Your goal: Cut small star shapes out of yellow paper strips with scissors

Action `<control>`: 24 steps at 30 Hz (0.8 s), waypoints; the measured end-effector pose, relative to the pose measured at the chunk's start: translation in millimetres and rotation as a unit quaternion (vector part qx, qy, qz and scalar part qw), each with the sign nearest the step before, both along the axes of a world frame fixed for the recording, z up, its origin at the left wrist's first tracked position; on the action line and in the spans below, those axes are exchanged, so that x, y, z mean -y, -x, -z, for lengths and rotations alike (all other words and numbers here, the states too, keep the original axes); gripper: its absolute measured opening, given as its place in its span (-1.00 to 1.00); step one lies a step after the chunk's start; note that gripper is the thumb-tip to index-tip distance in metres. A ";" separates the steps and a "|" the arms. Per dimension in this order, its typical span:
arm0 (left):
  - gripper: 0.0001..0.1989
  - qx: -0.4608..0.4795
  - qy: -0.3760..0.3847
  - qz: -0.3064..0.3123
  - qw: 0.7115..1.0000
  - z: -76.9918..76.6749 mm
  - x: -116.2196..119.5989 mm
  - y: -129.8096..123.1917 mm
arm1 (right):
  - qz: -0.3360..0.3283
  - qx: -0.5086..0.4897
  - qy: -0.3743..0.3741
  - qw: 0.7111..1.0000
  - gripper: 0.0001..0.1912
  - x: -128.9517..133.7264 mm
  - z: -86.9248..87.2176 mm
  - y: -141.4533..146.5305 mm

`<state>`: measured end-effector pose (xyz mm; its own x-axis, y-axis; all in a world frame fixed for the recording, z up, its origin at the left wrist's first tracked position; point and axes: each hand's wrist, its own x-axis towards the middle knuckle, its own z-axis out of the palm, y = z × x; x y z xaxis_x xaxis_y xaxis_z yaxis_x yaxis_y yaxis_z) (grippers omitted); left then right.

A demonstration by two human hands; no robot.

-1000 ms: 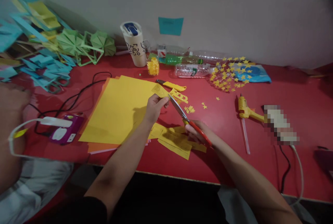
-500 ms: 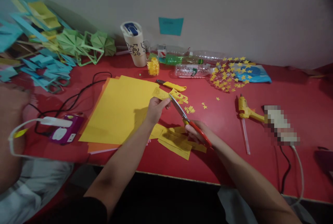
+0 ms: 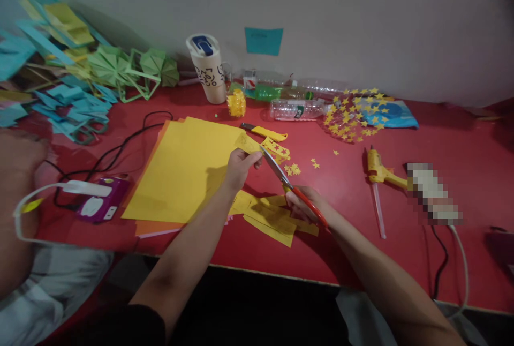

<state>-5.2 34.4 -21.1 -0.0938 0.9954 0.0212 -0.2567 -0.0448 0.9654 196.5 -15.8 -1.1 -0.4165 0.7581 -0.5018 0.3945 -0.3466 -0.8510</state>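
Note:
My left hand (image 3: 240,168) pinches a small strip of yellow paper (image 3: 248,142), which has faint marks drawn on it. Red-handled scissors (image 3: 277,168) are in my right hand (image 3: 301,202), their blade tips at the strip's edge beside my left fingertips. Under and below my hands lie several cut yellow paper pieces (image 3: 273,220). Just beyond the blades rests a yellow strip with star shapes (image 3: 277,148), and small cut paper stars (image 3: 292,169) lie near it. A stack of yellow sheets (image 3: 184,169) spreads to the left of my left hand.
Behind are a yellow box cutter (image 3: 267,132), a white tumbler (image 3: 209,70), plastic bottles (image 3: 297,109) and a star-covered clear piece (image 3: 353,115). A glue gun (image 3: 377,166) and a blurred-out device (image 3: 433,192) lie right. A purple power adapter (image 3: 98,204) and another person's arm (image 3: 18,207) are left.
Almost nothing differs. My left hand and the scissors have shifted very slightly, with the blade tips still at the paper strip.

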 end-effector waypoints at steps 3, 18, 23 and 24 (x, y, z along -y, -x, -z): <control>-0.75 0.002 0.001 0.002 1.000 -1.1 0.0 0.1 | 0.003 0.002 -0.007 1.000 -0.46 -0.2 0.4 0.1; -0.81 0.024 -0.002 -0.002 1.000 -1.7 -0.8 0.7 | 0.000 0.009 -0.012 1.000 -0.50 0.0 1.6 -1.6; -0.85 0.030 -0.011 -0.007 0.999 -4.4 -0.5 1.8 | 0.008 0.021 -0.015 1.000 -0.49 -0.6 2.3 -0.7; -0.85 0.027 -0.013 -0.008 1.000 -4.8 -0.6 2.1 | 0.009 0.024 -0.016 1.000 -0.48 -0.7 2.4 -0.3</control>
<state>-7.3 35.0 -16.3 -0.1109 0.9930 0.0407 -0.3084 -0.0733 0.9484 196.7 -15.1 -3.5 -0.3794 0.7816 -0.4952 0.4284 -0.3261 -0.8427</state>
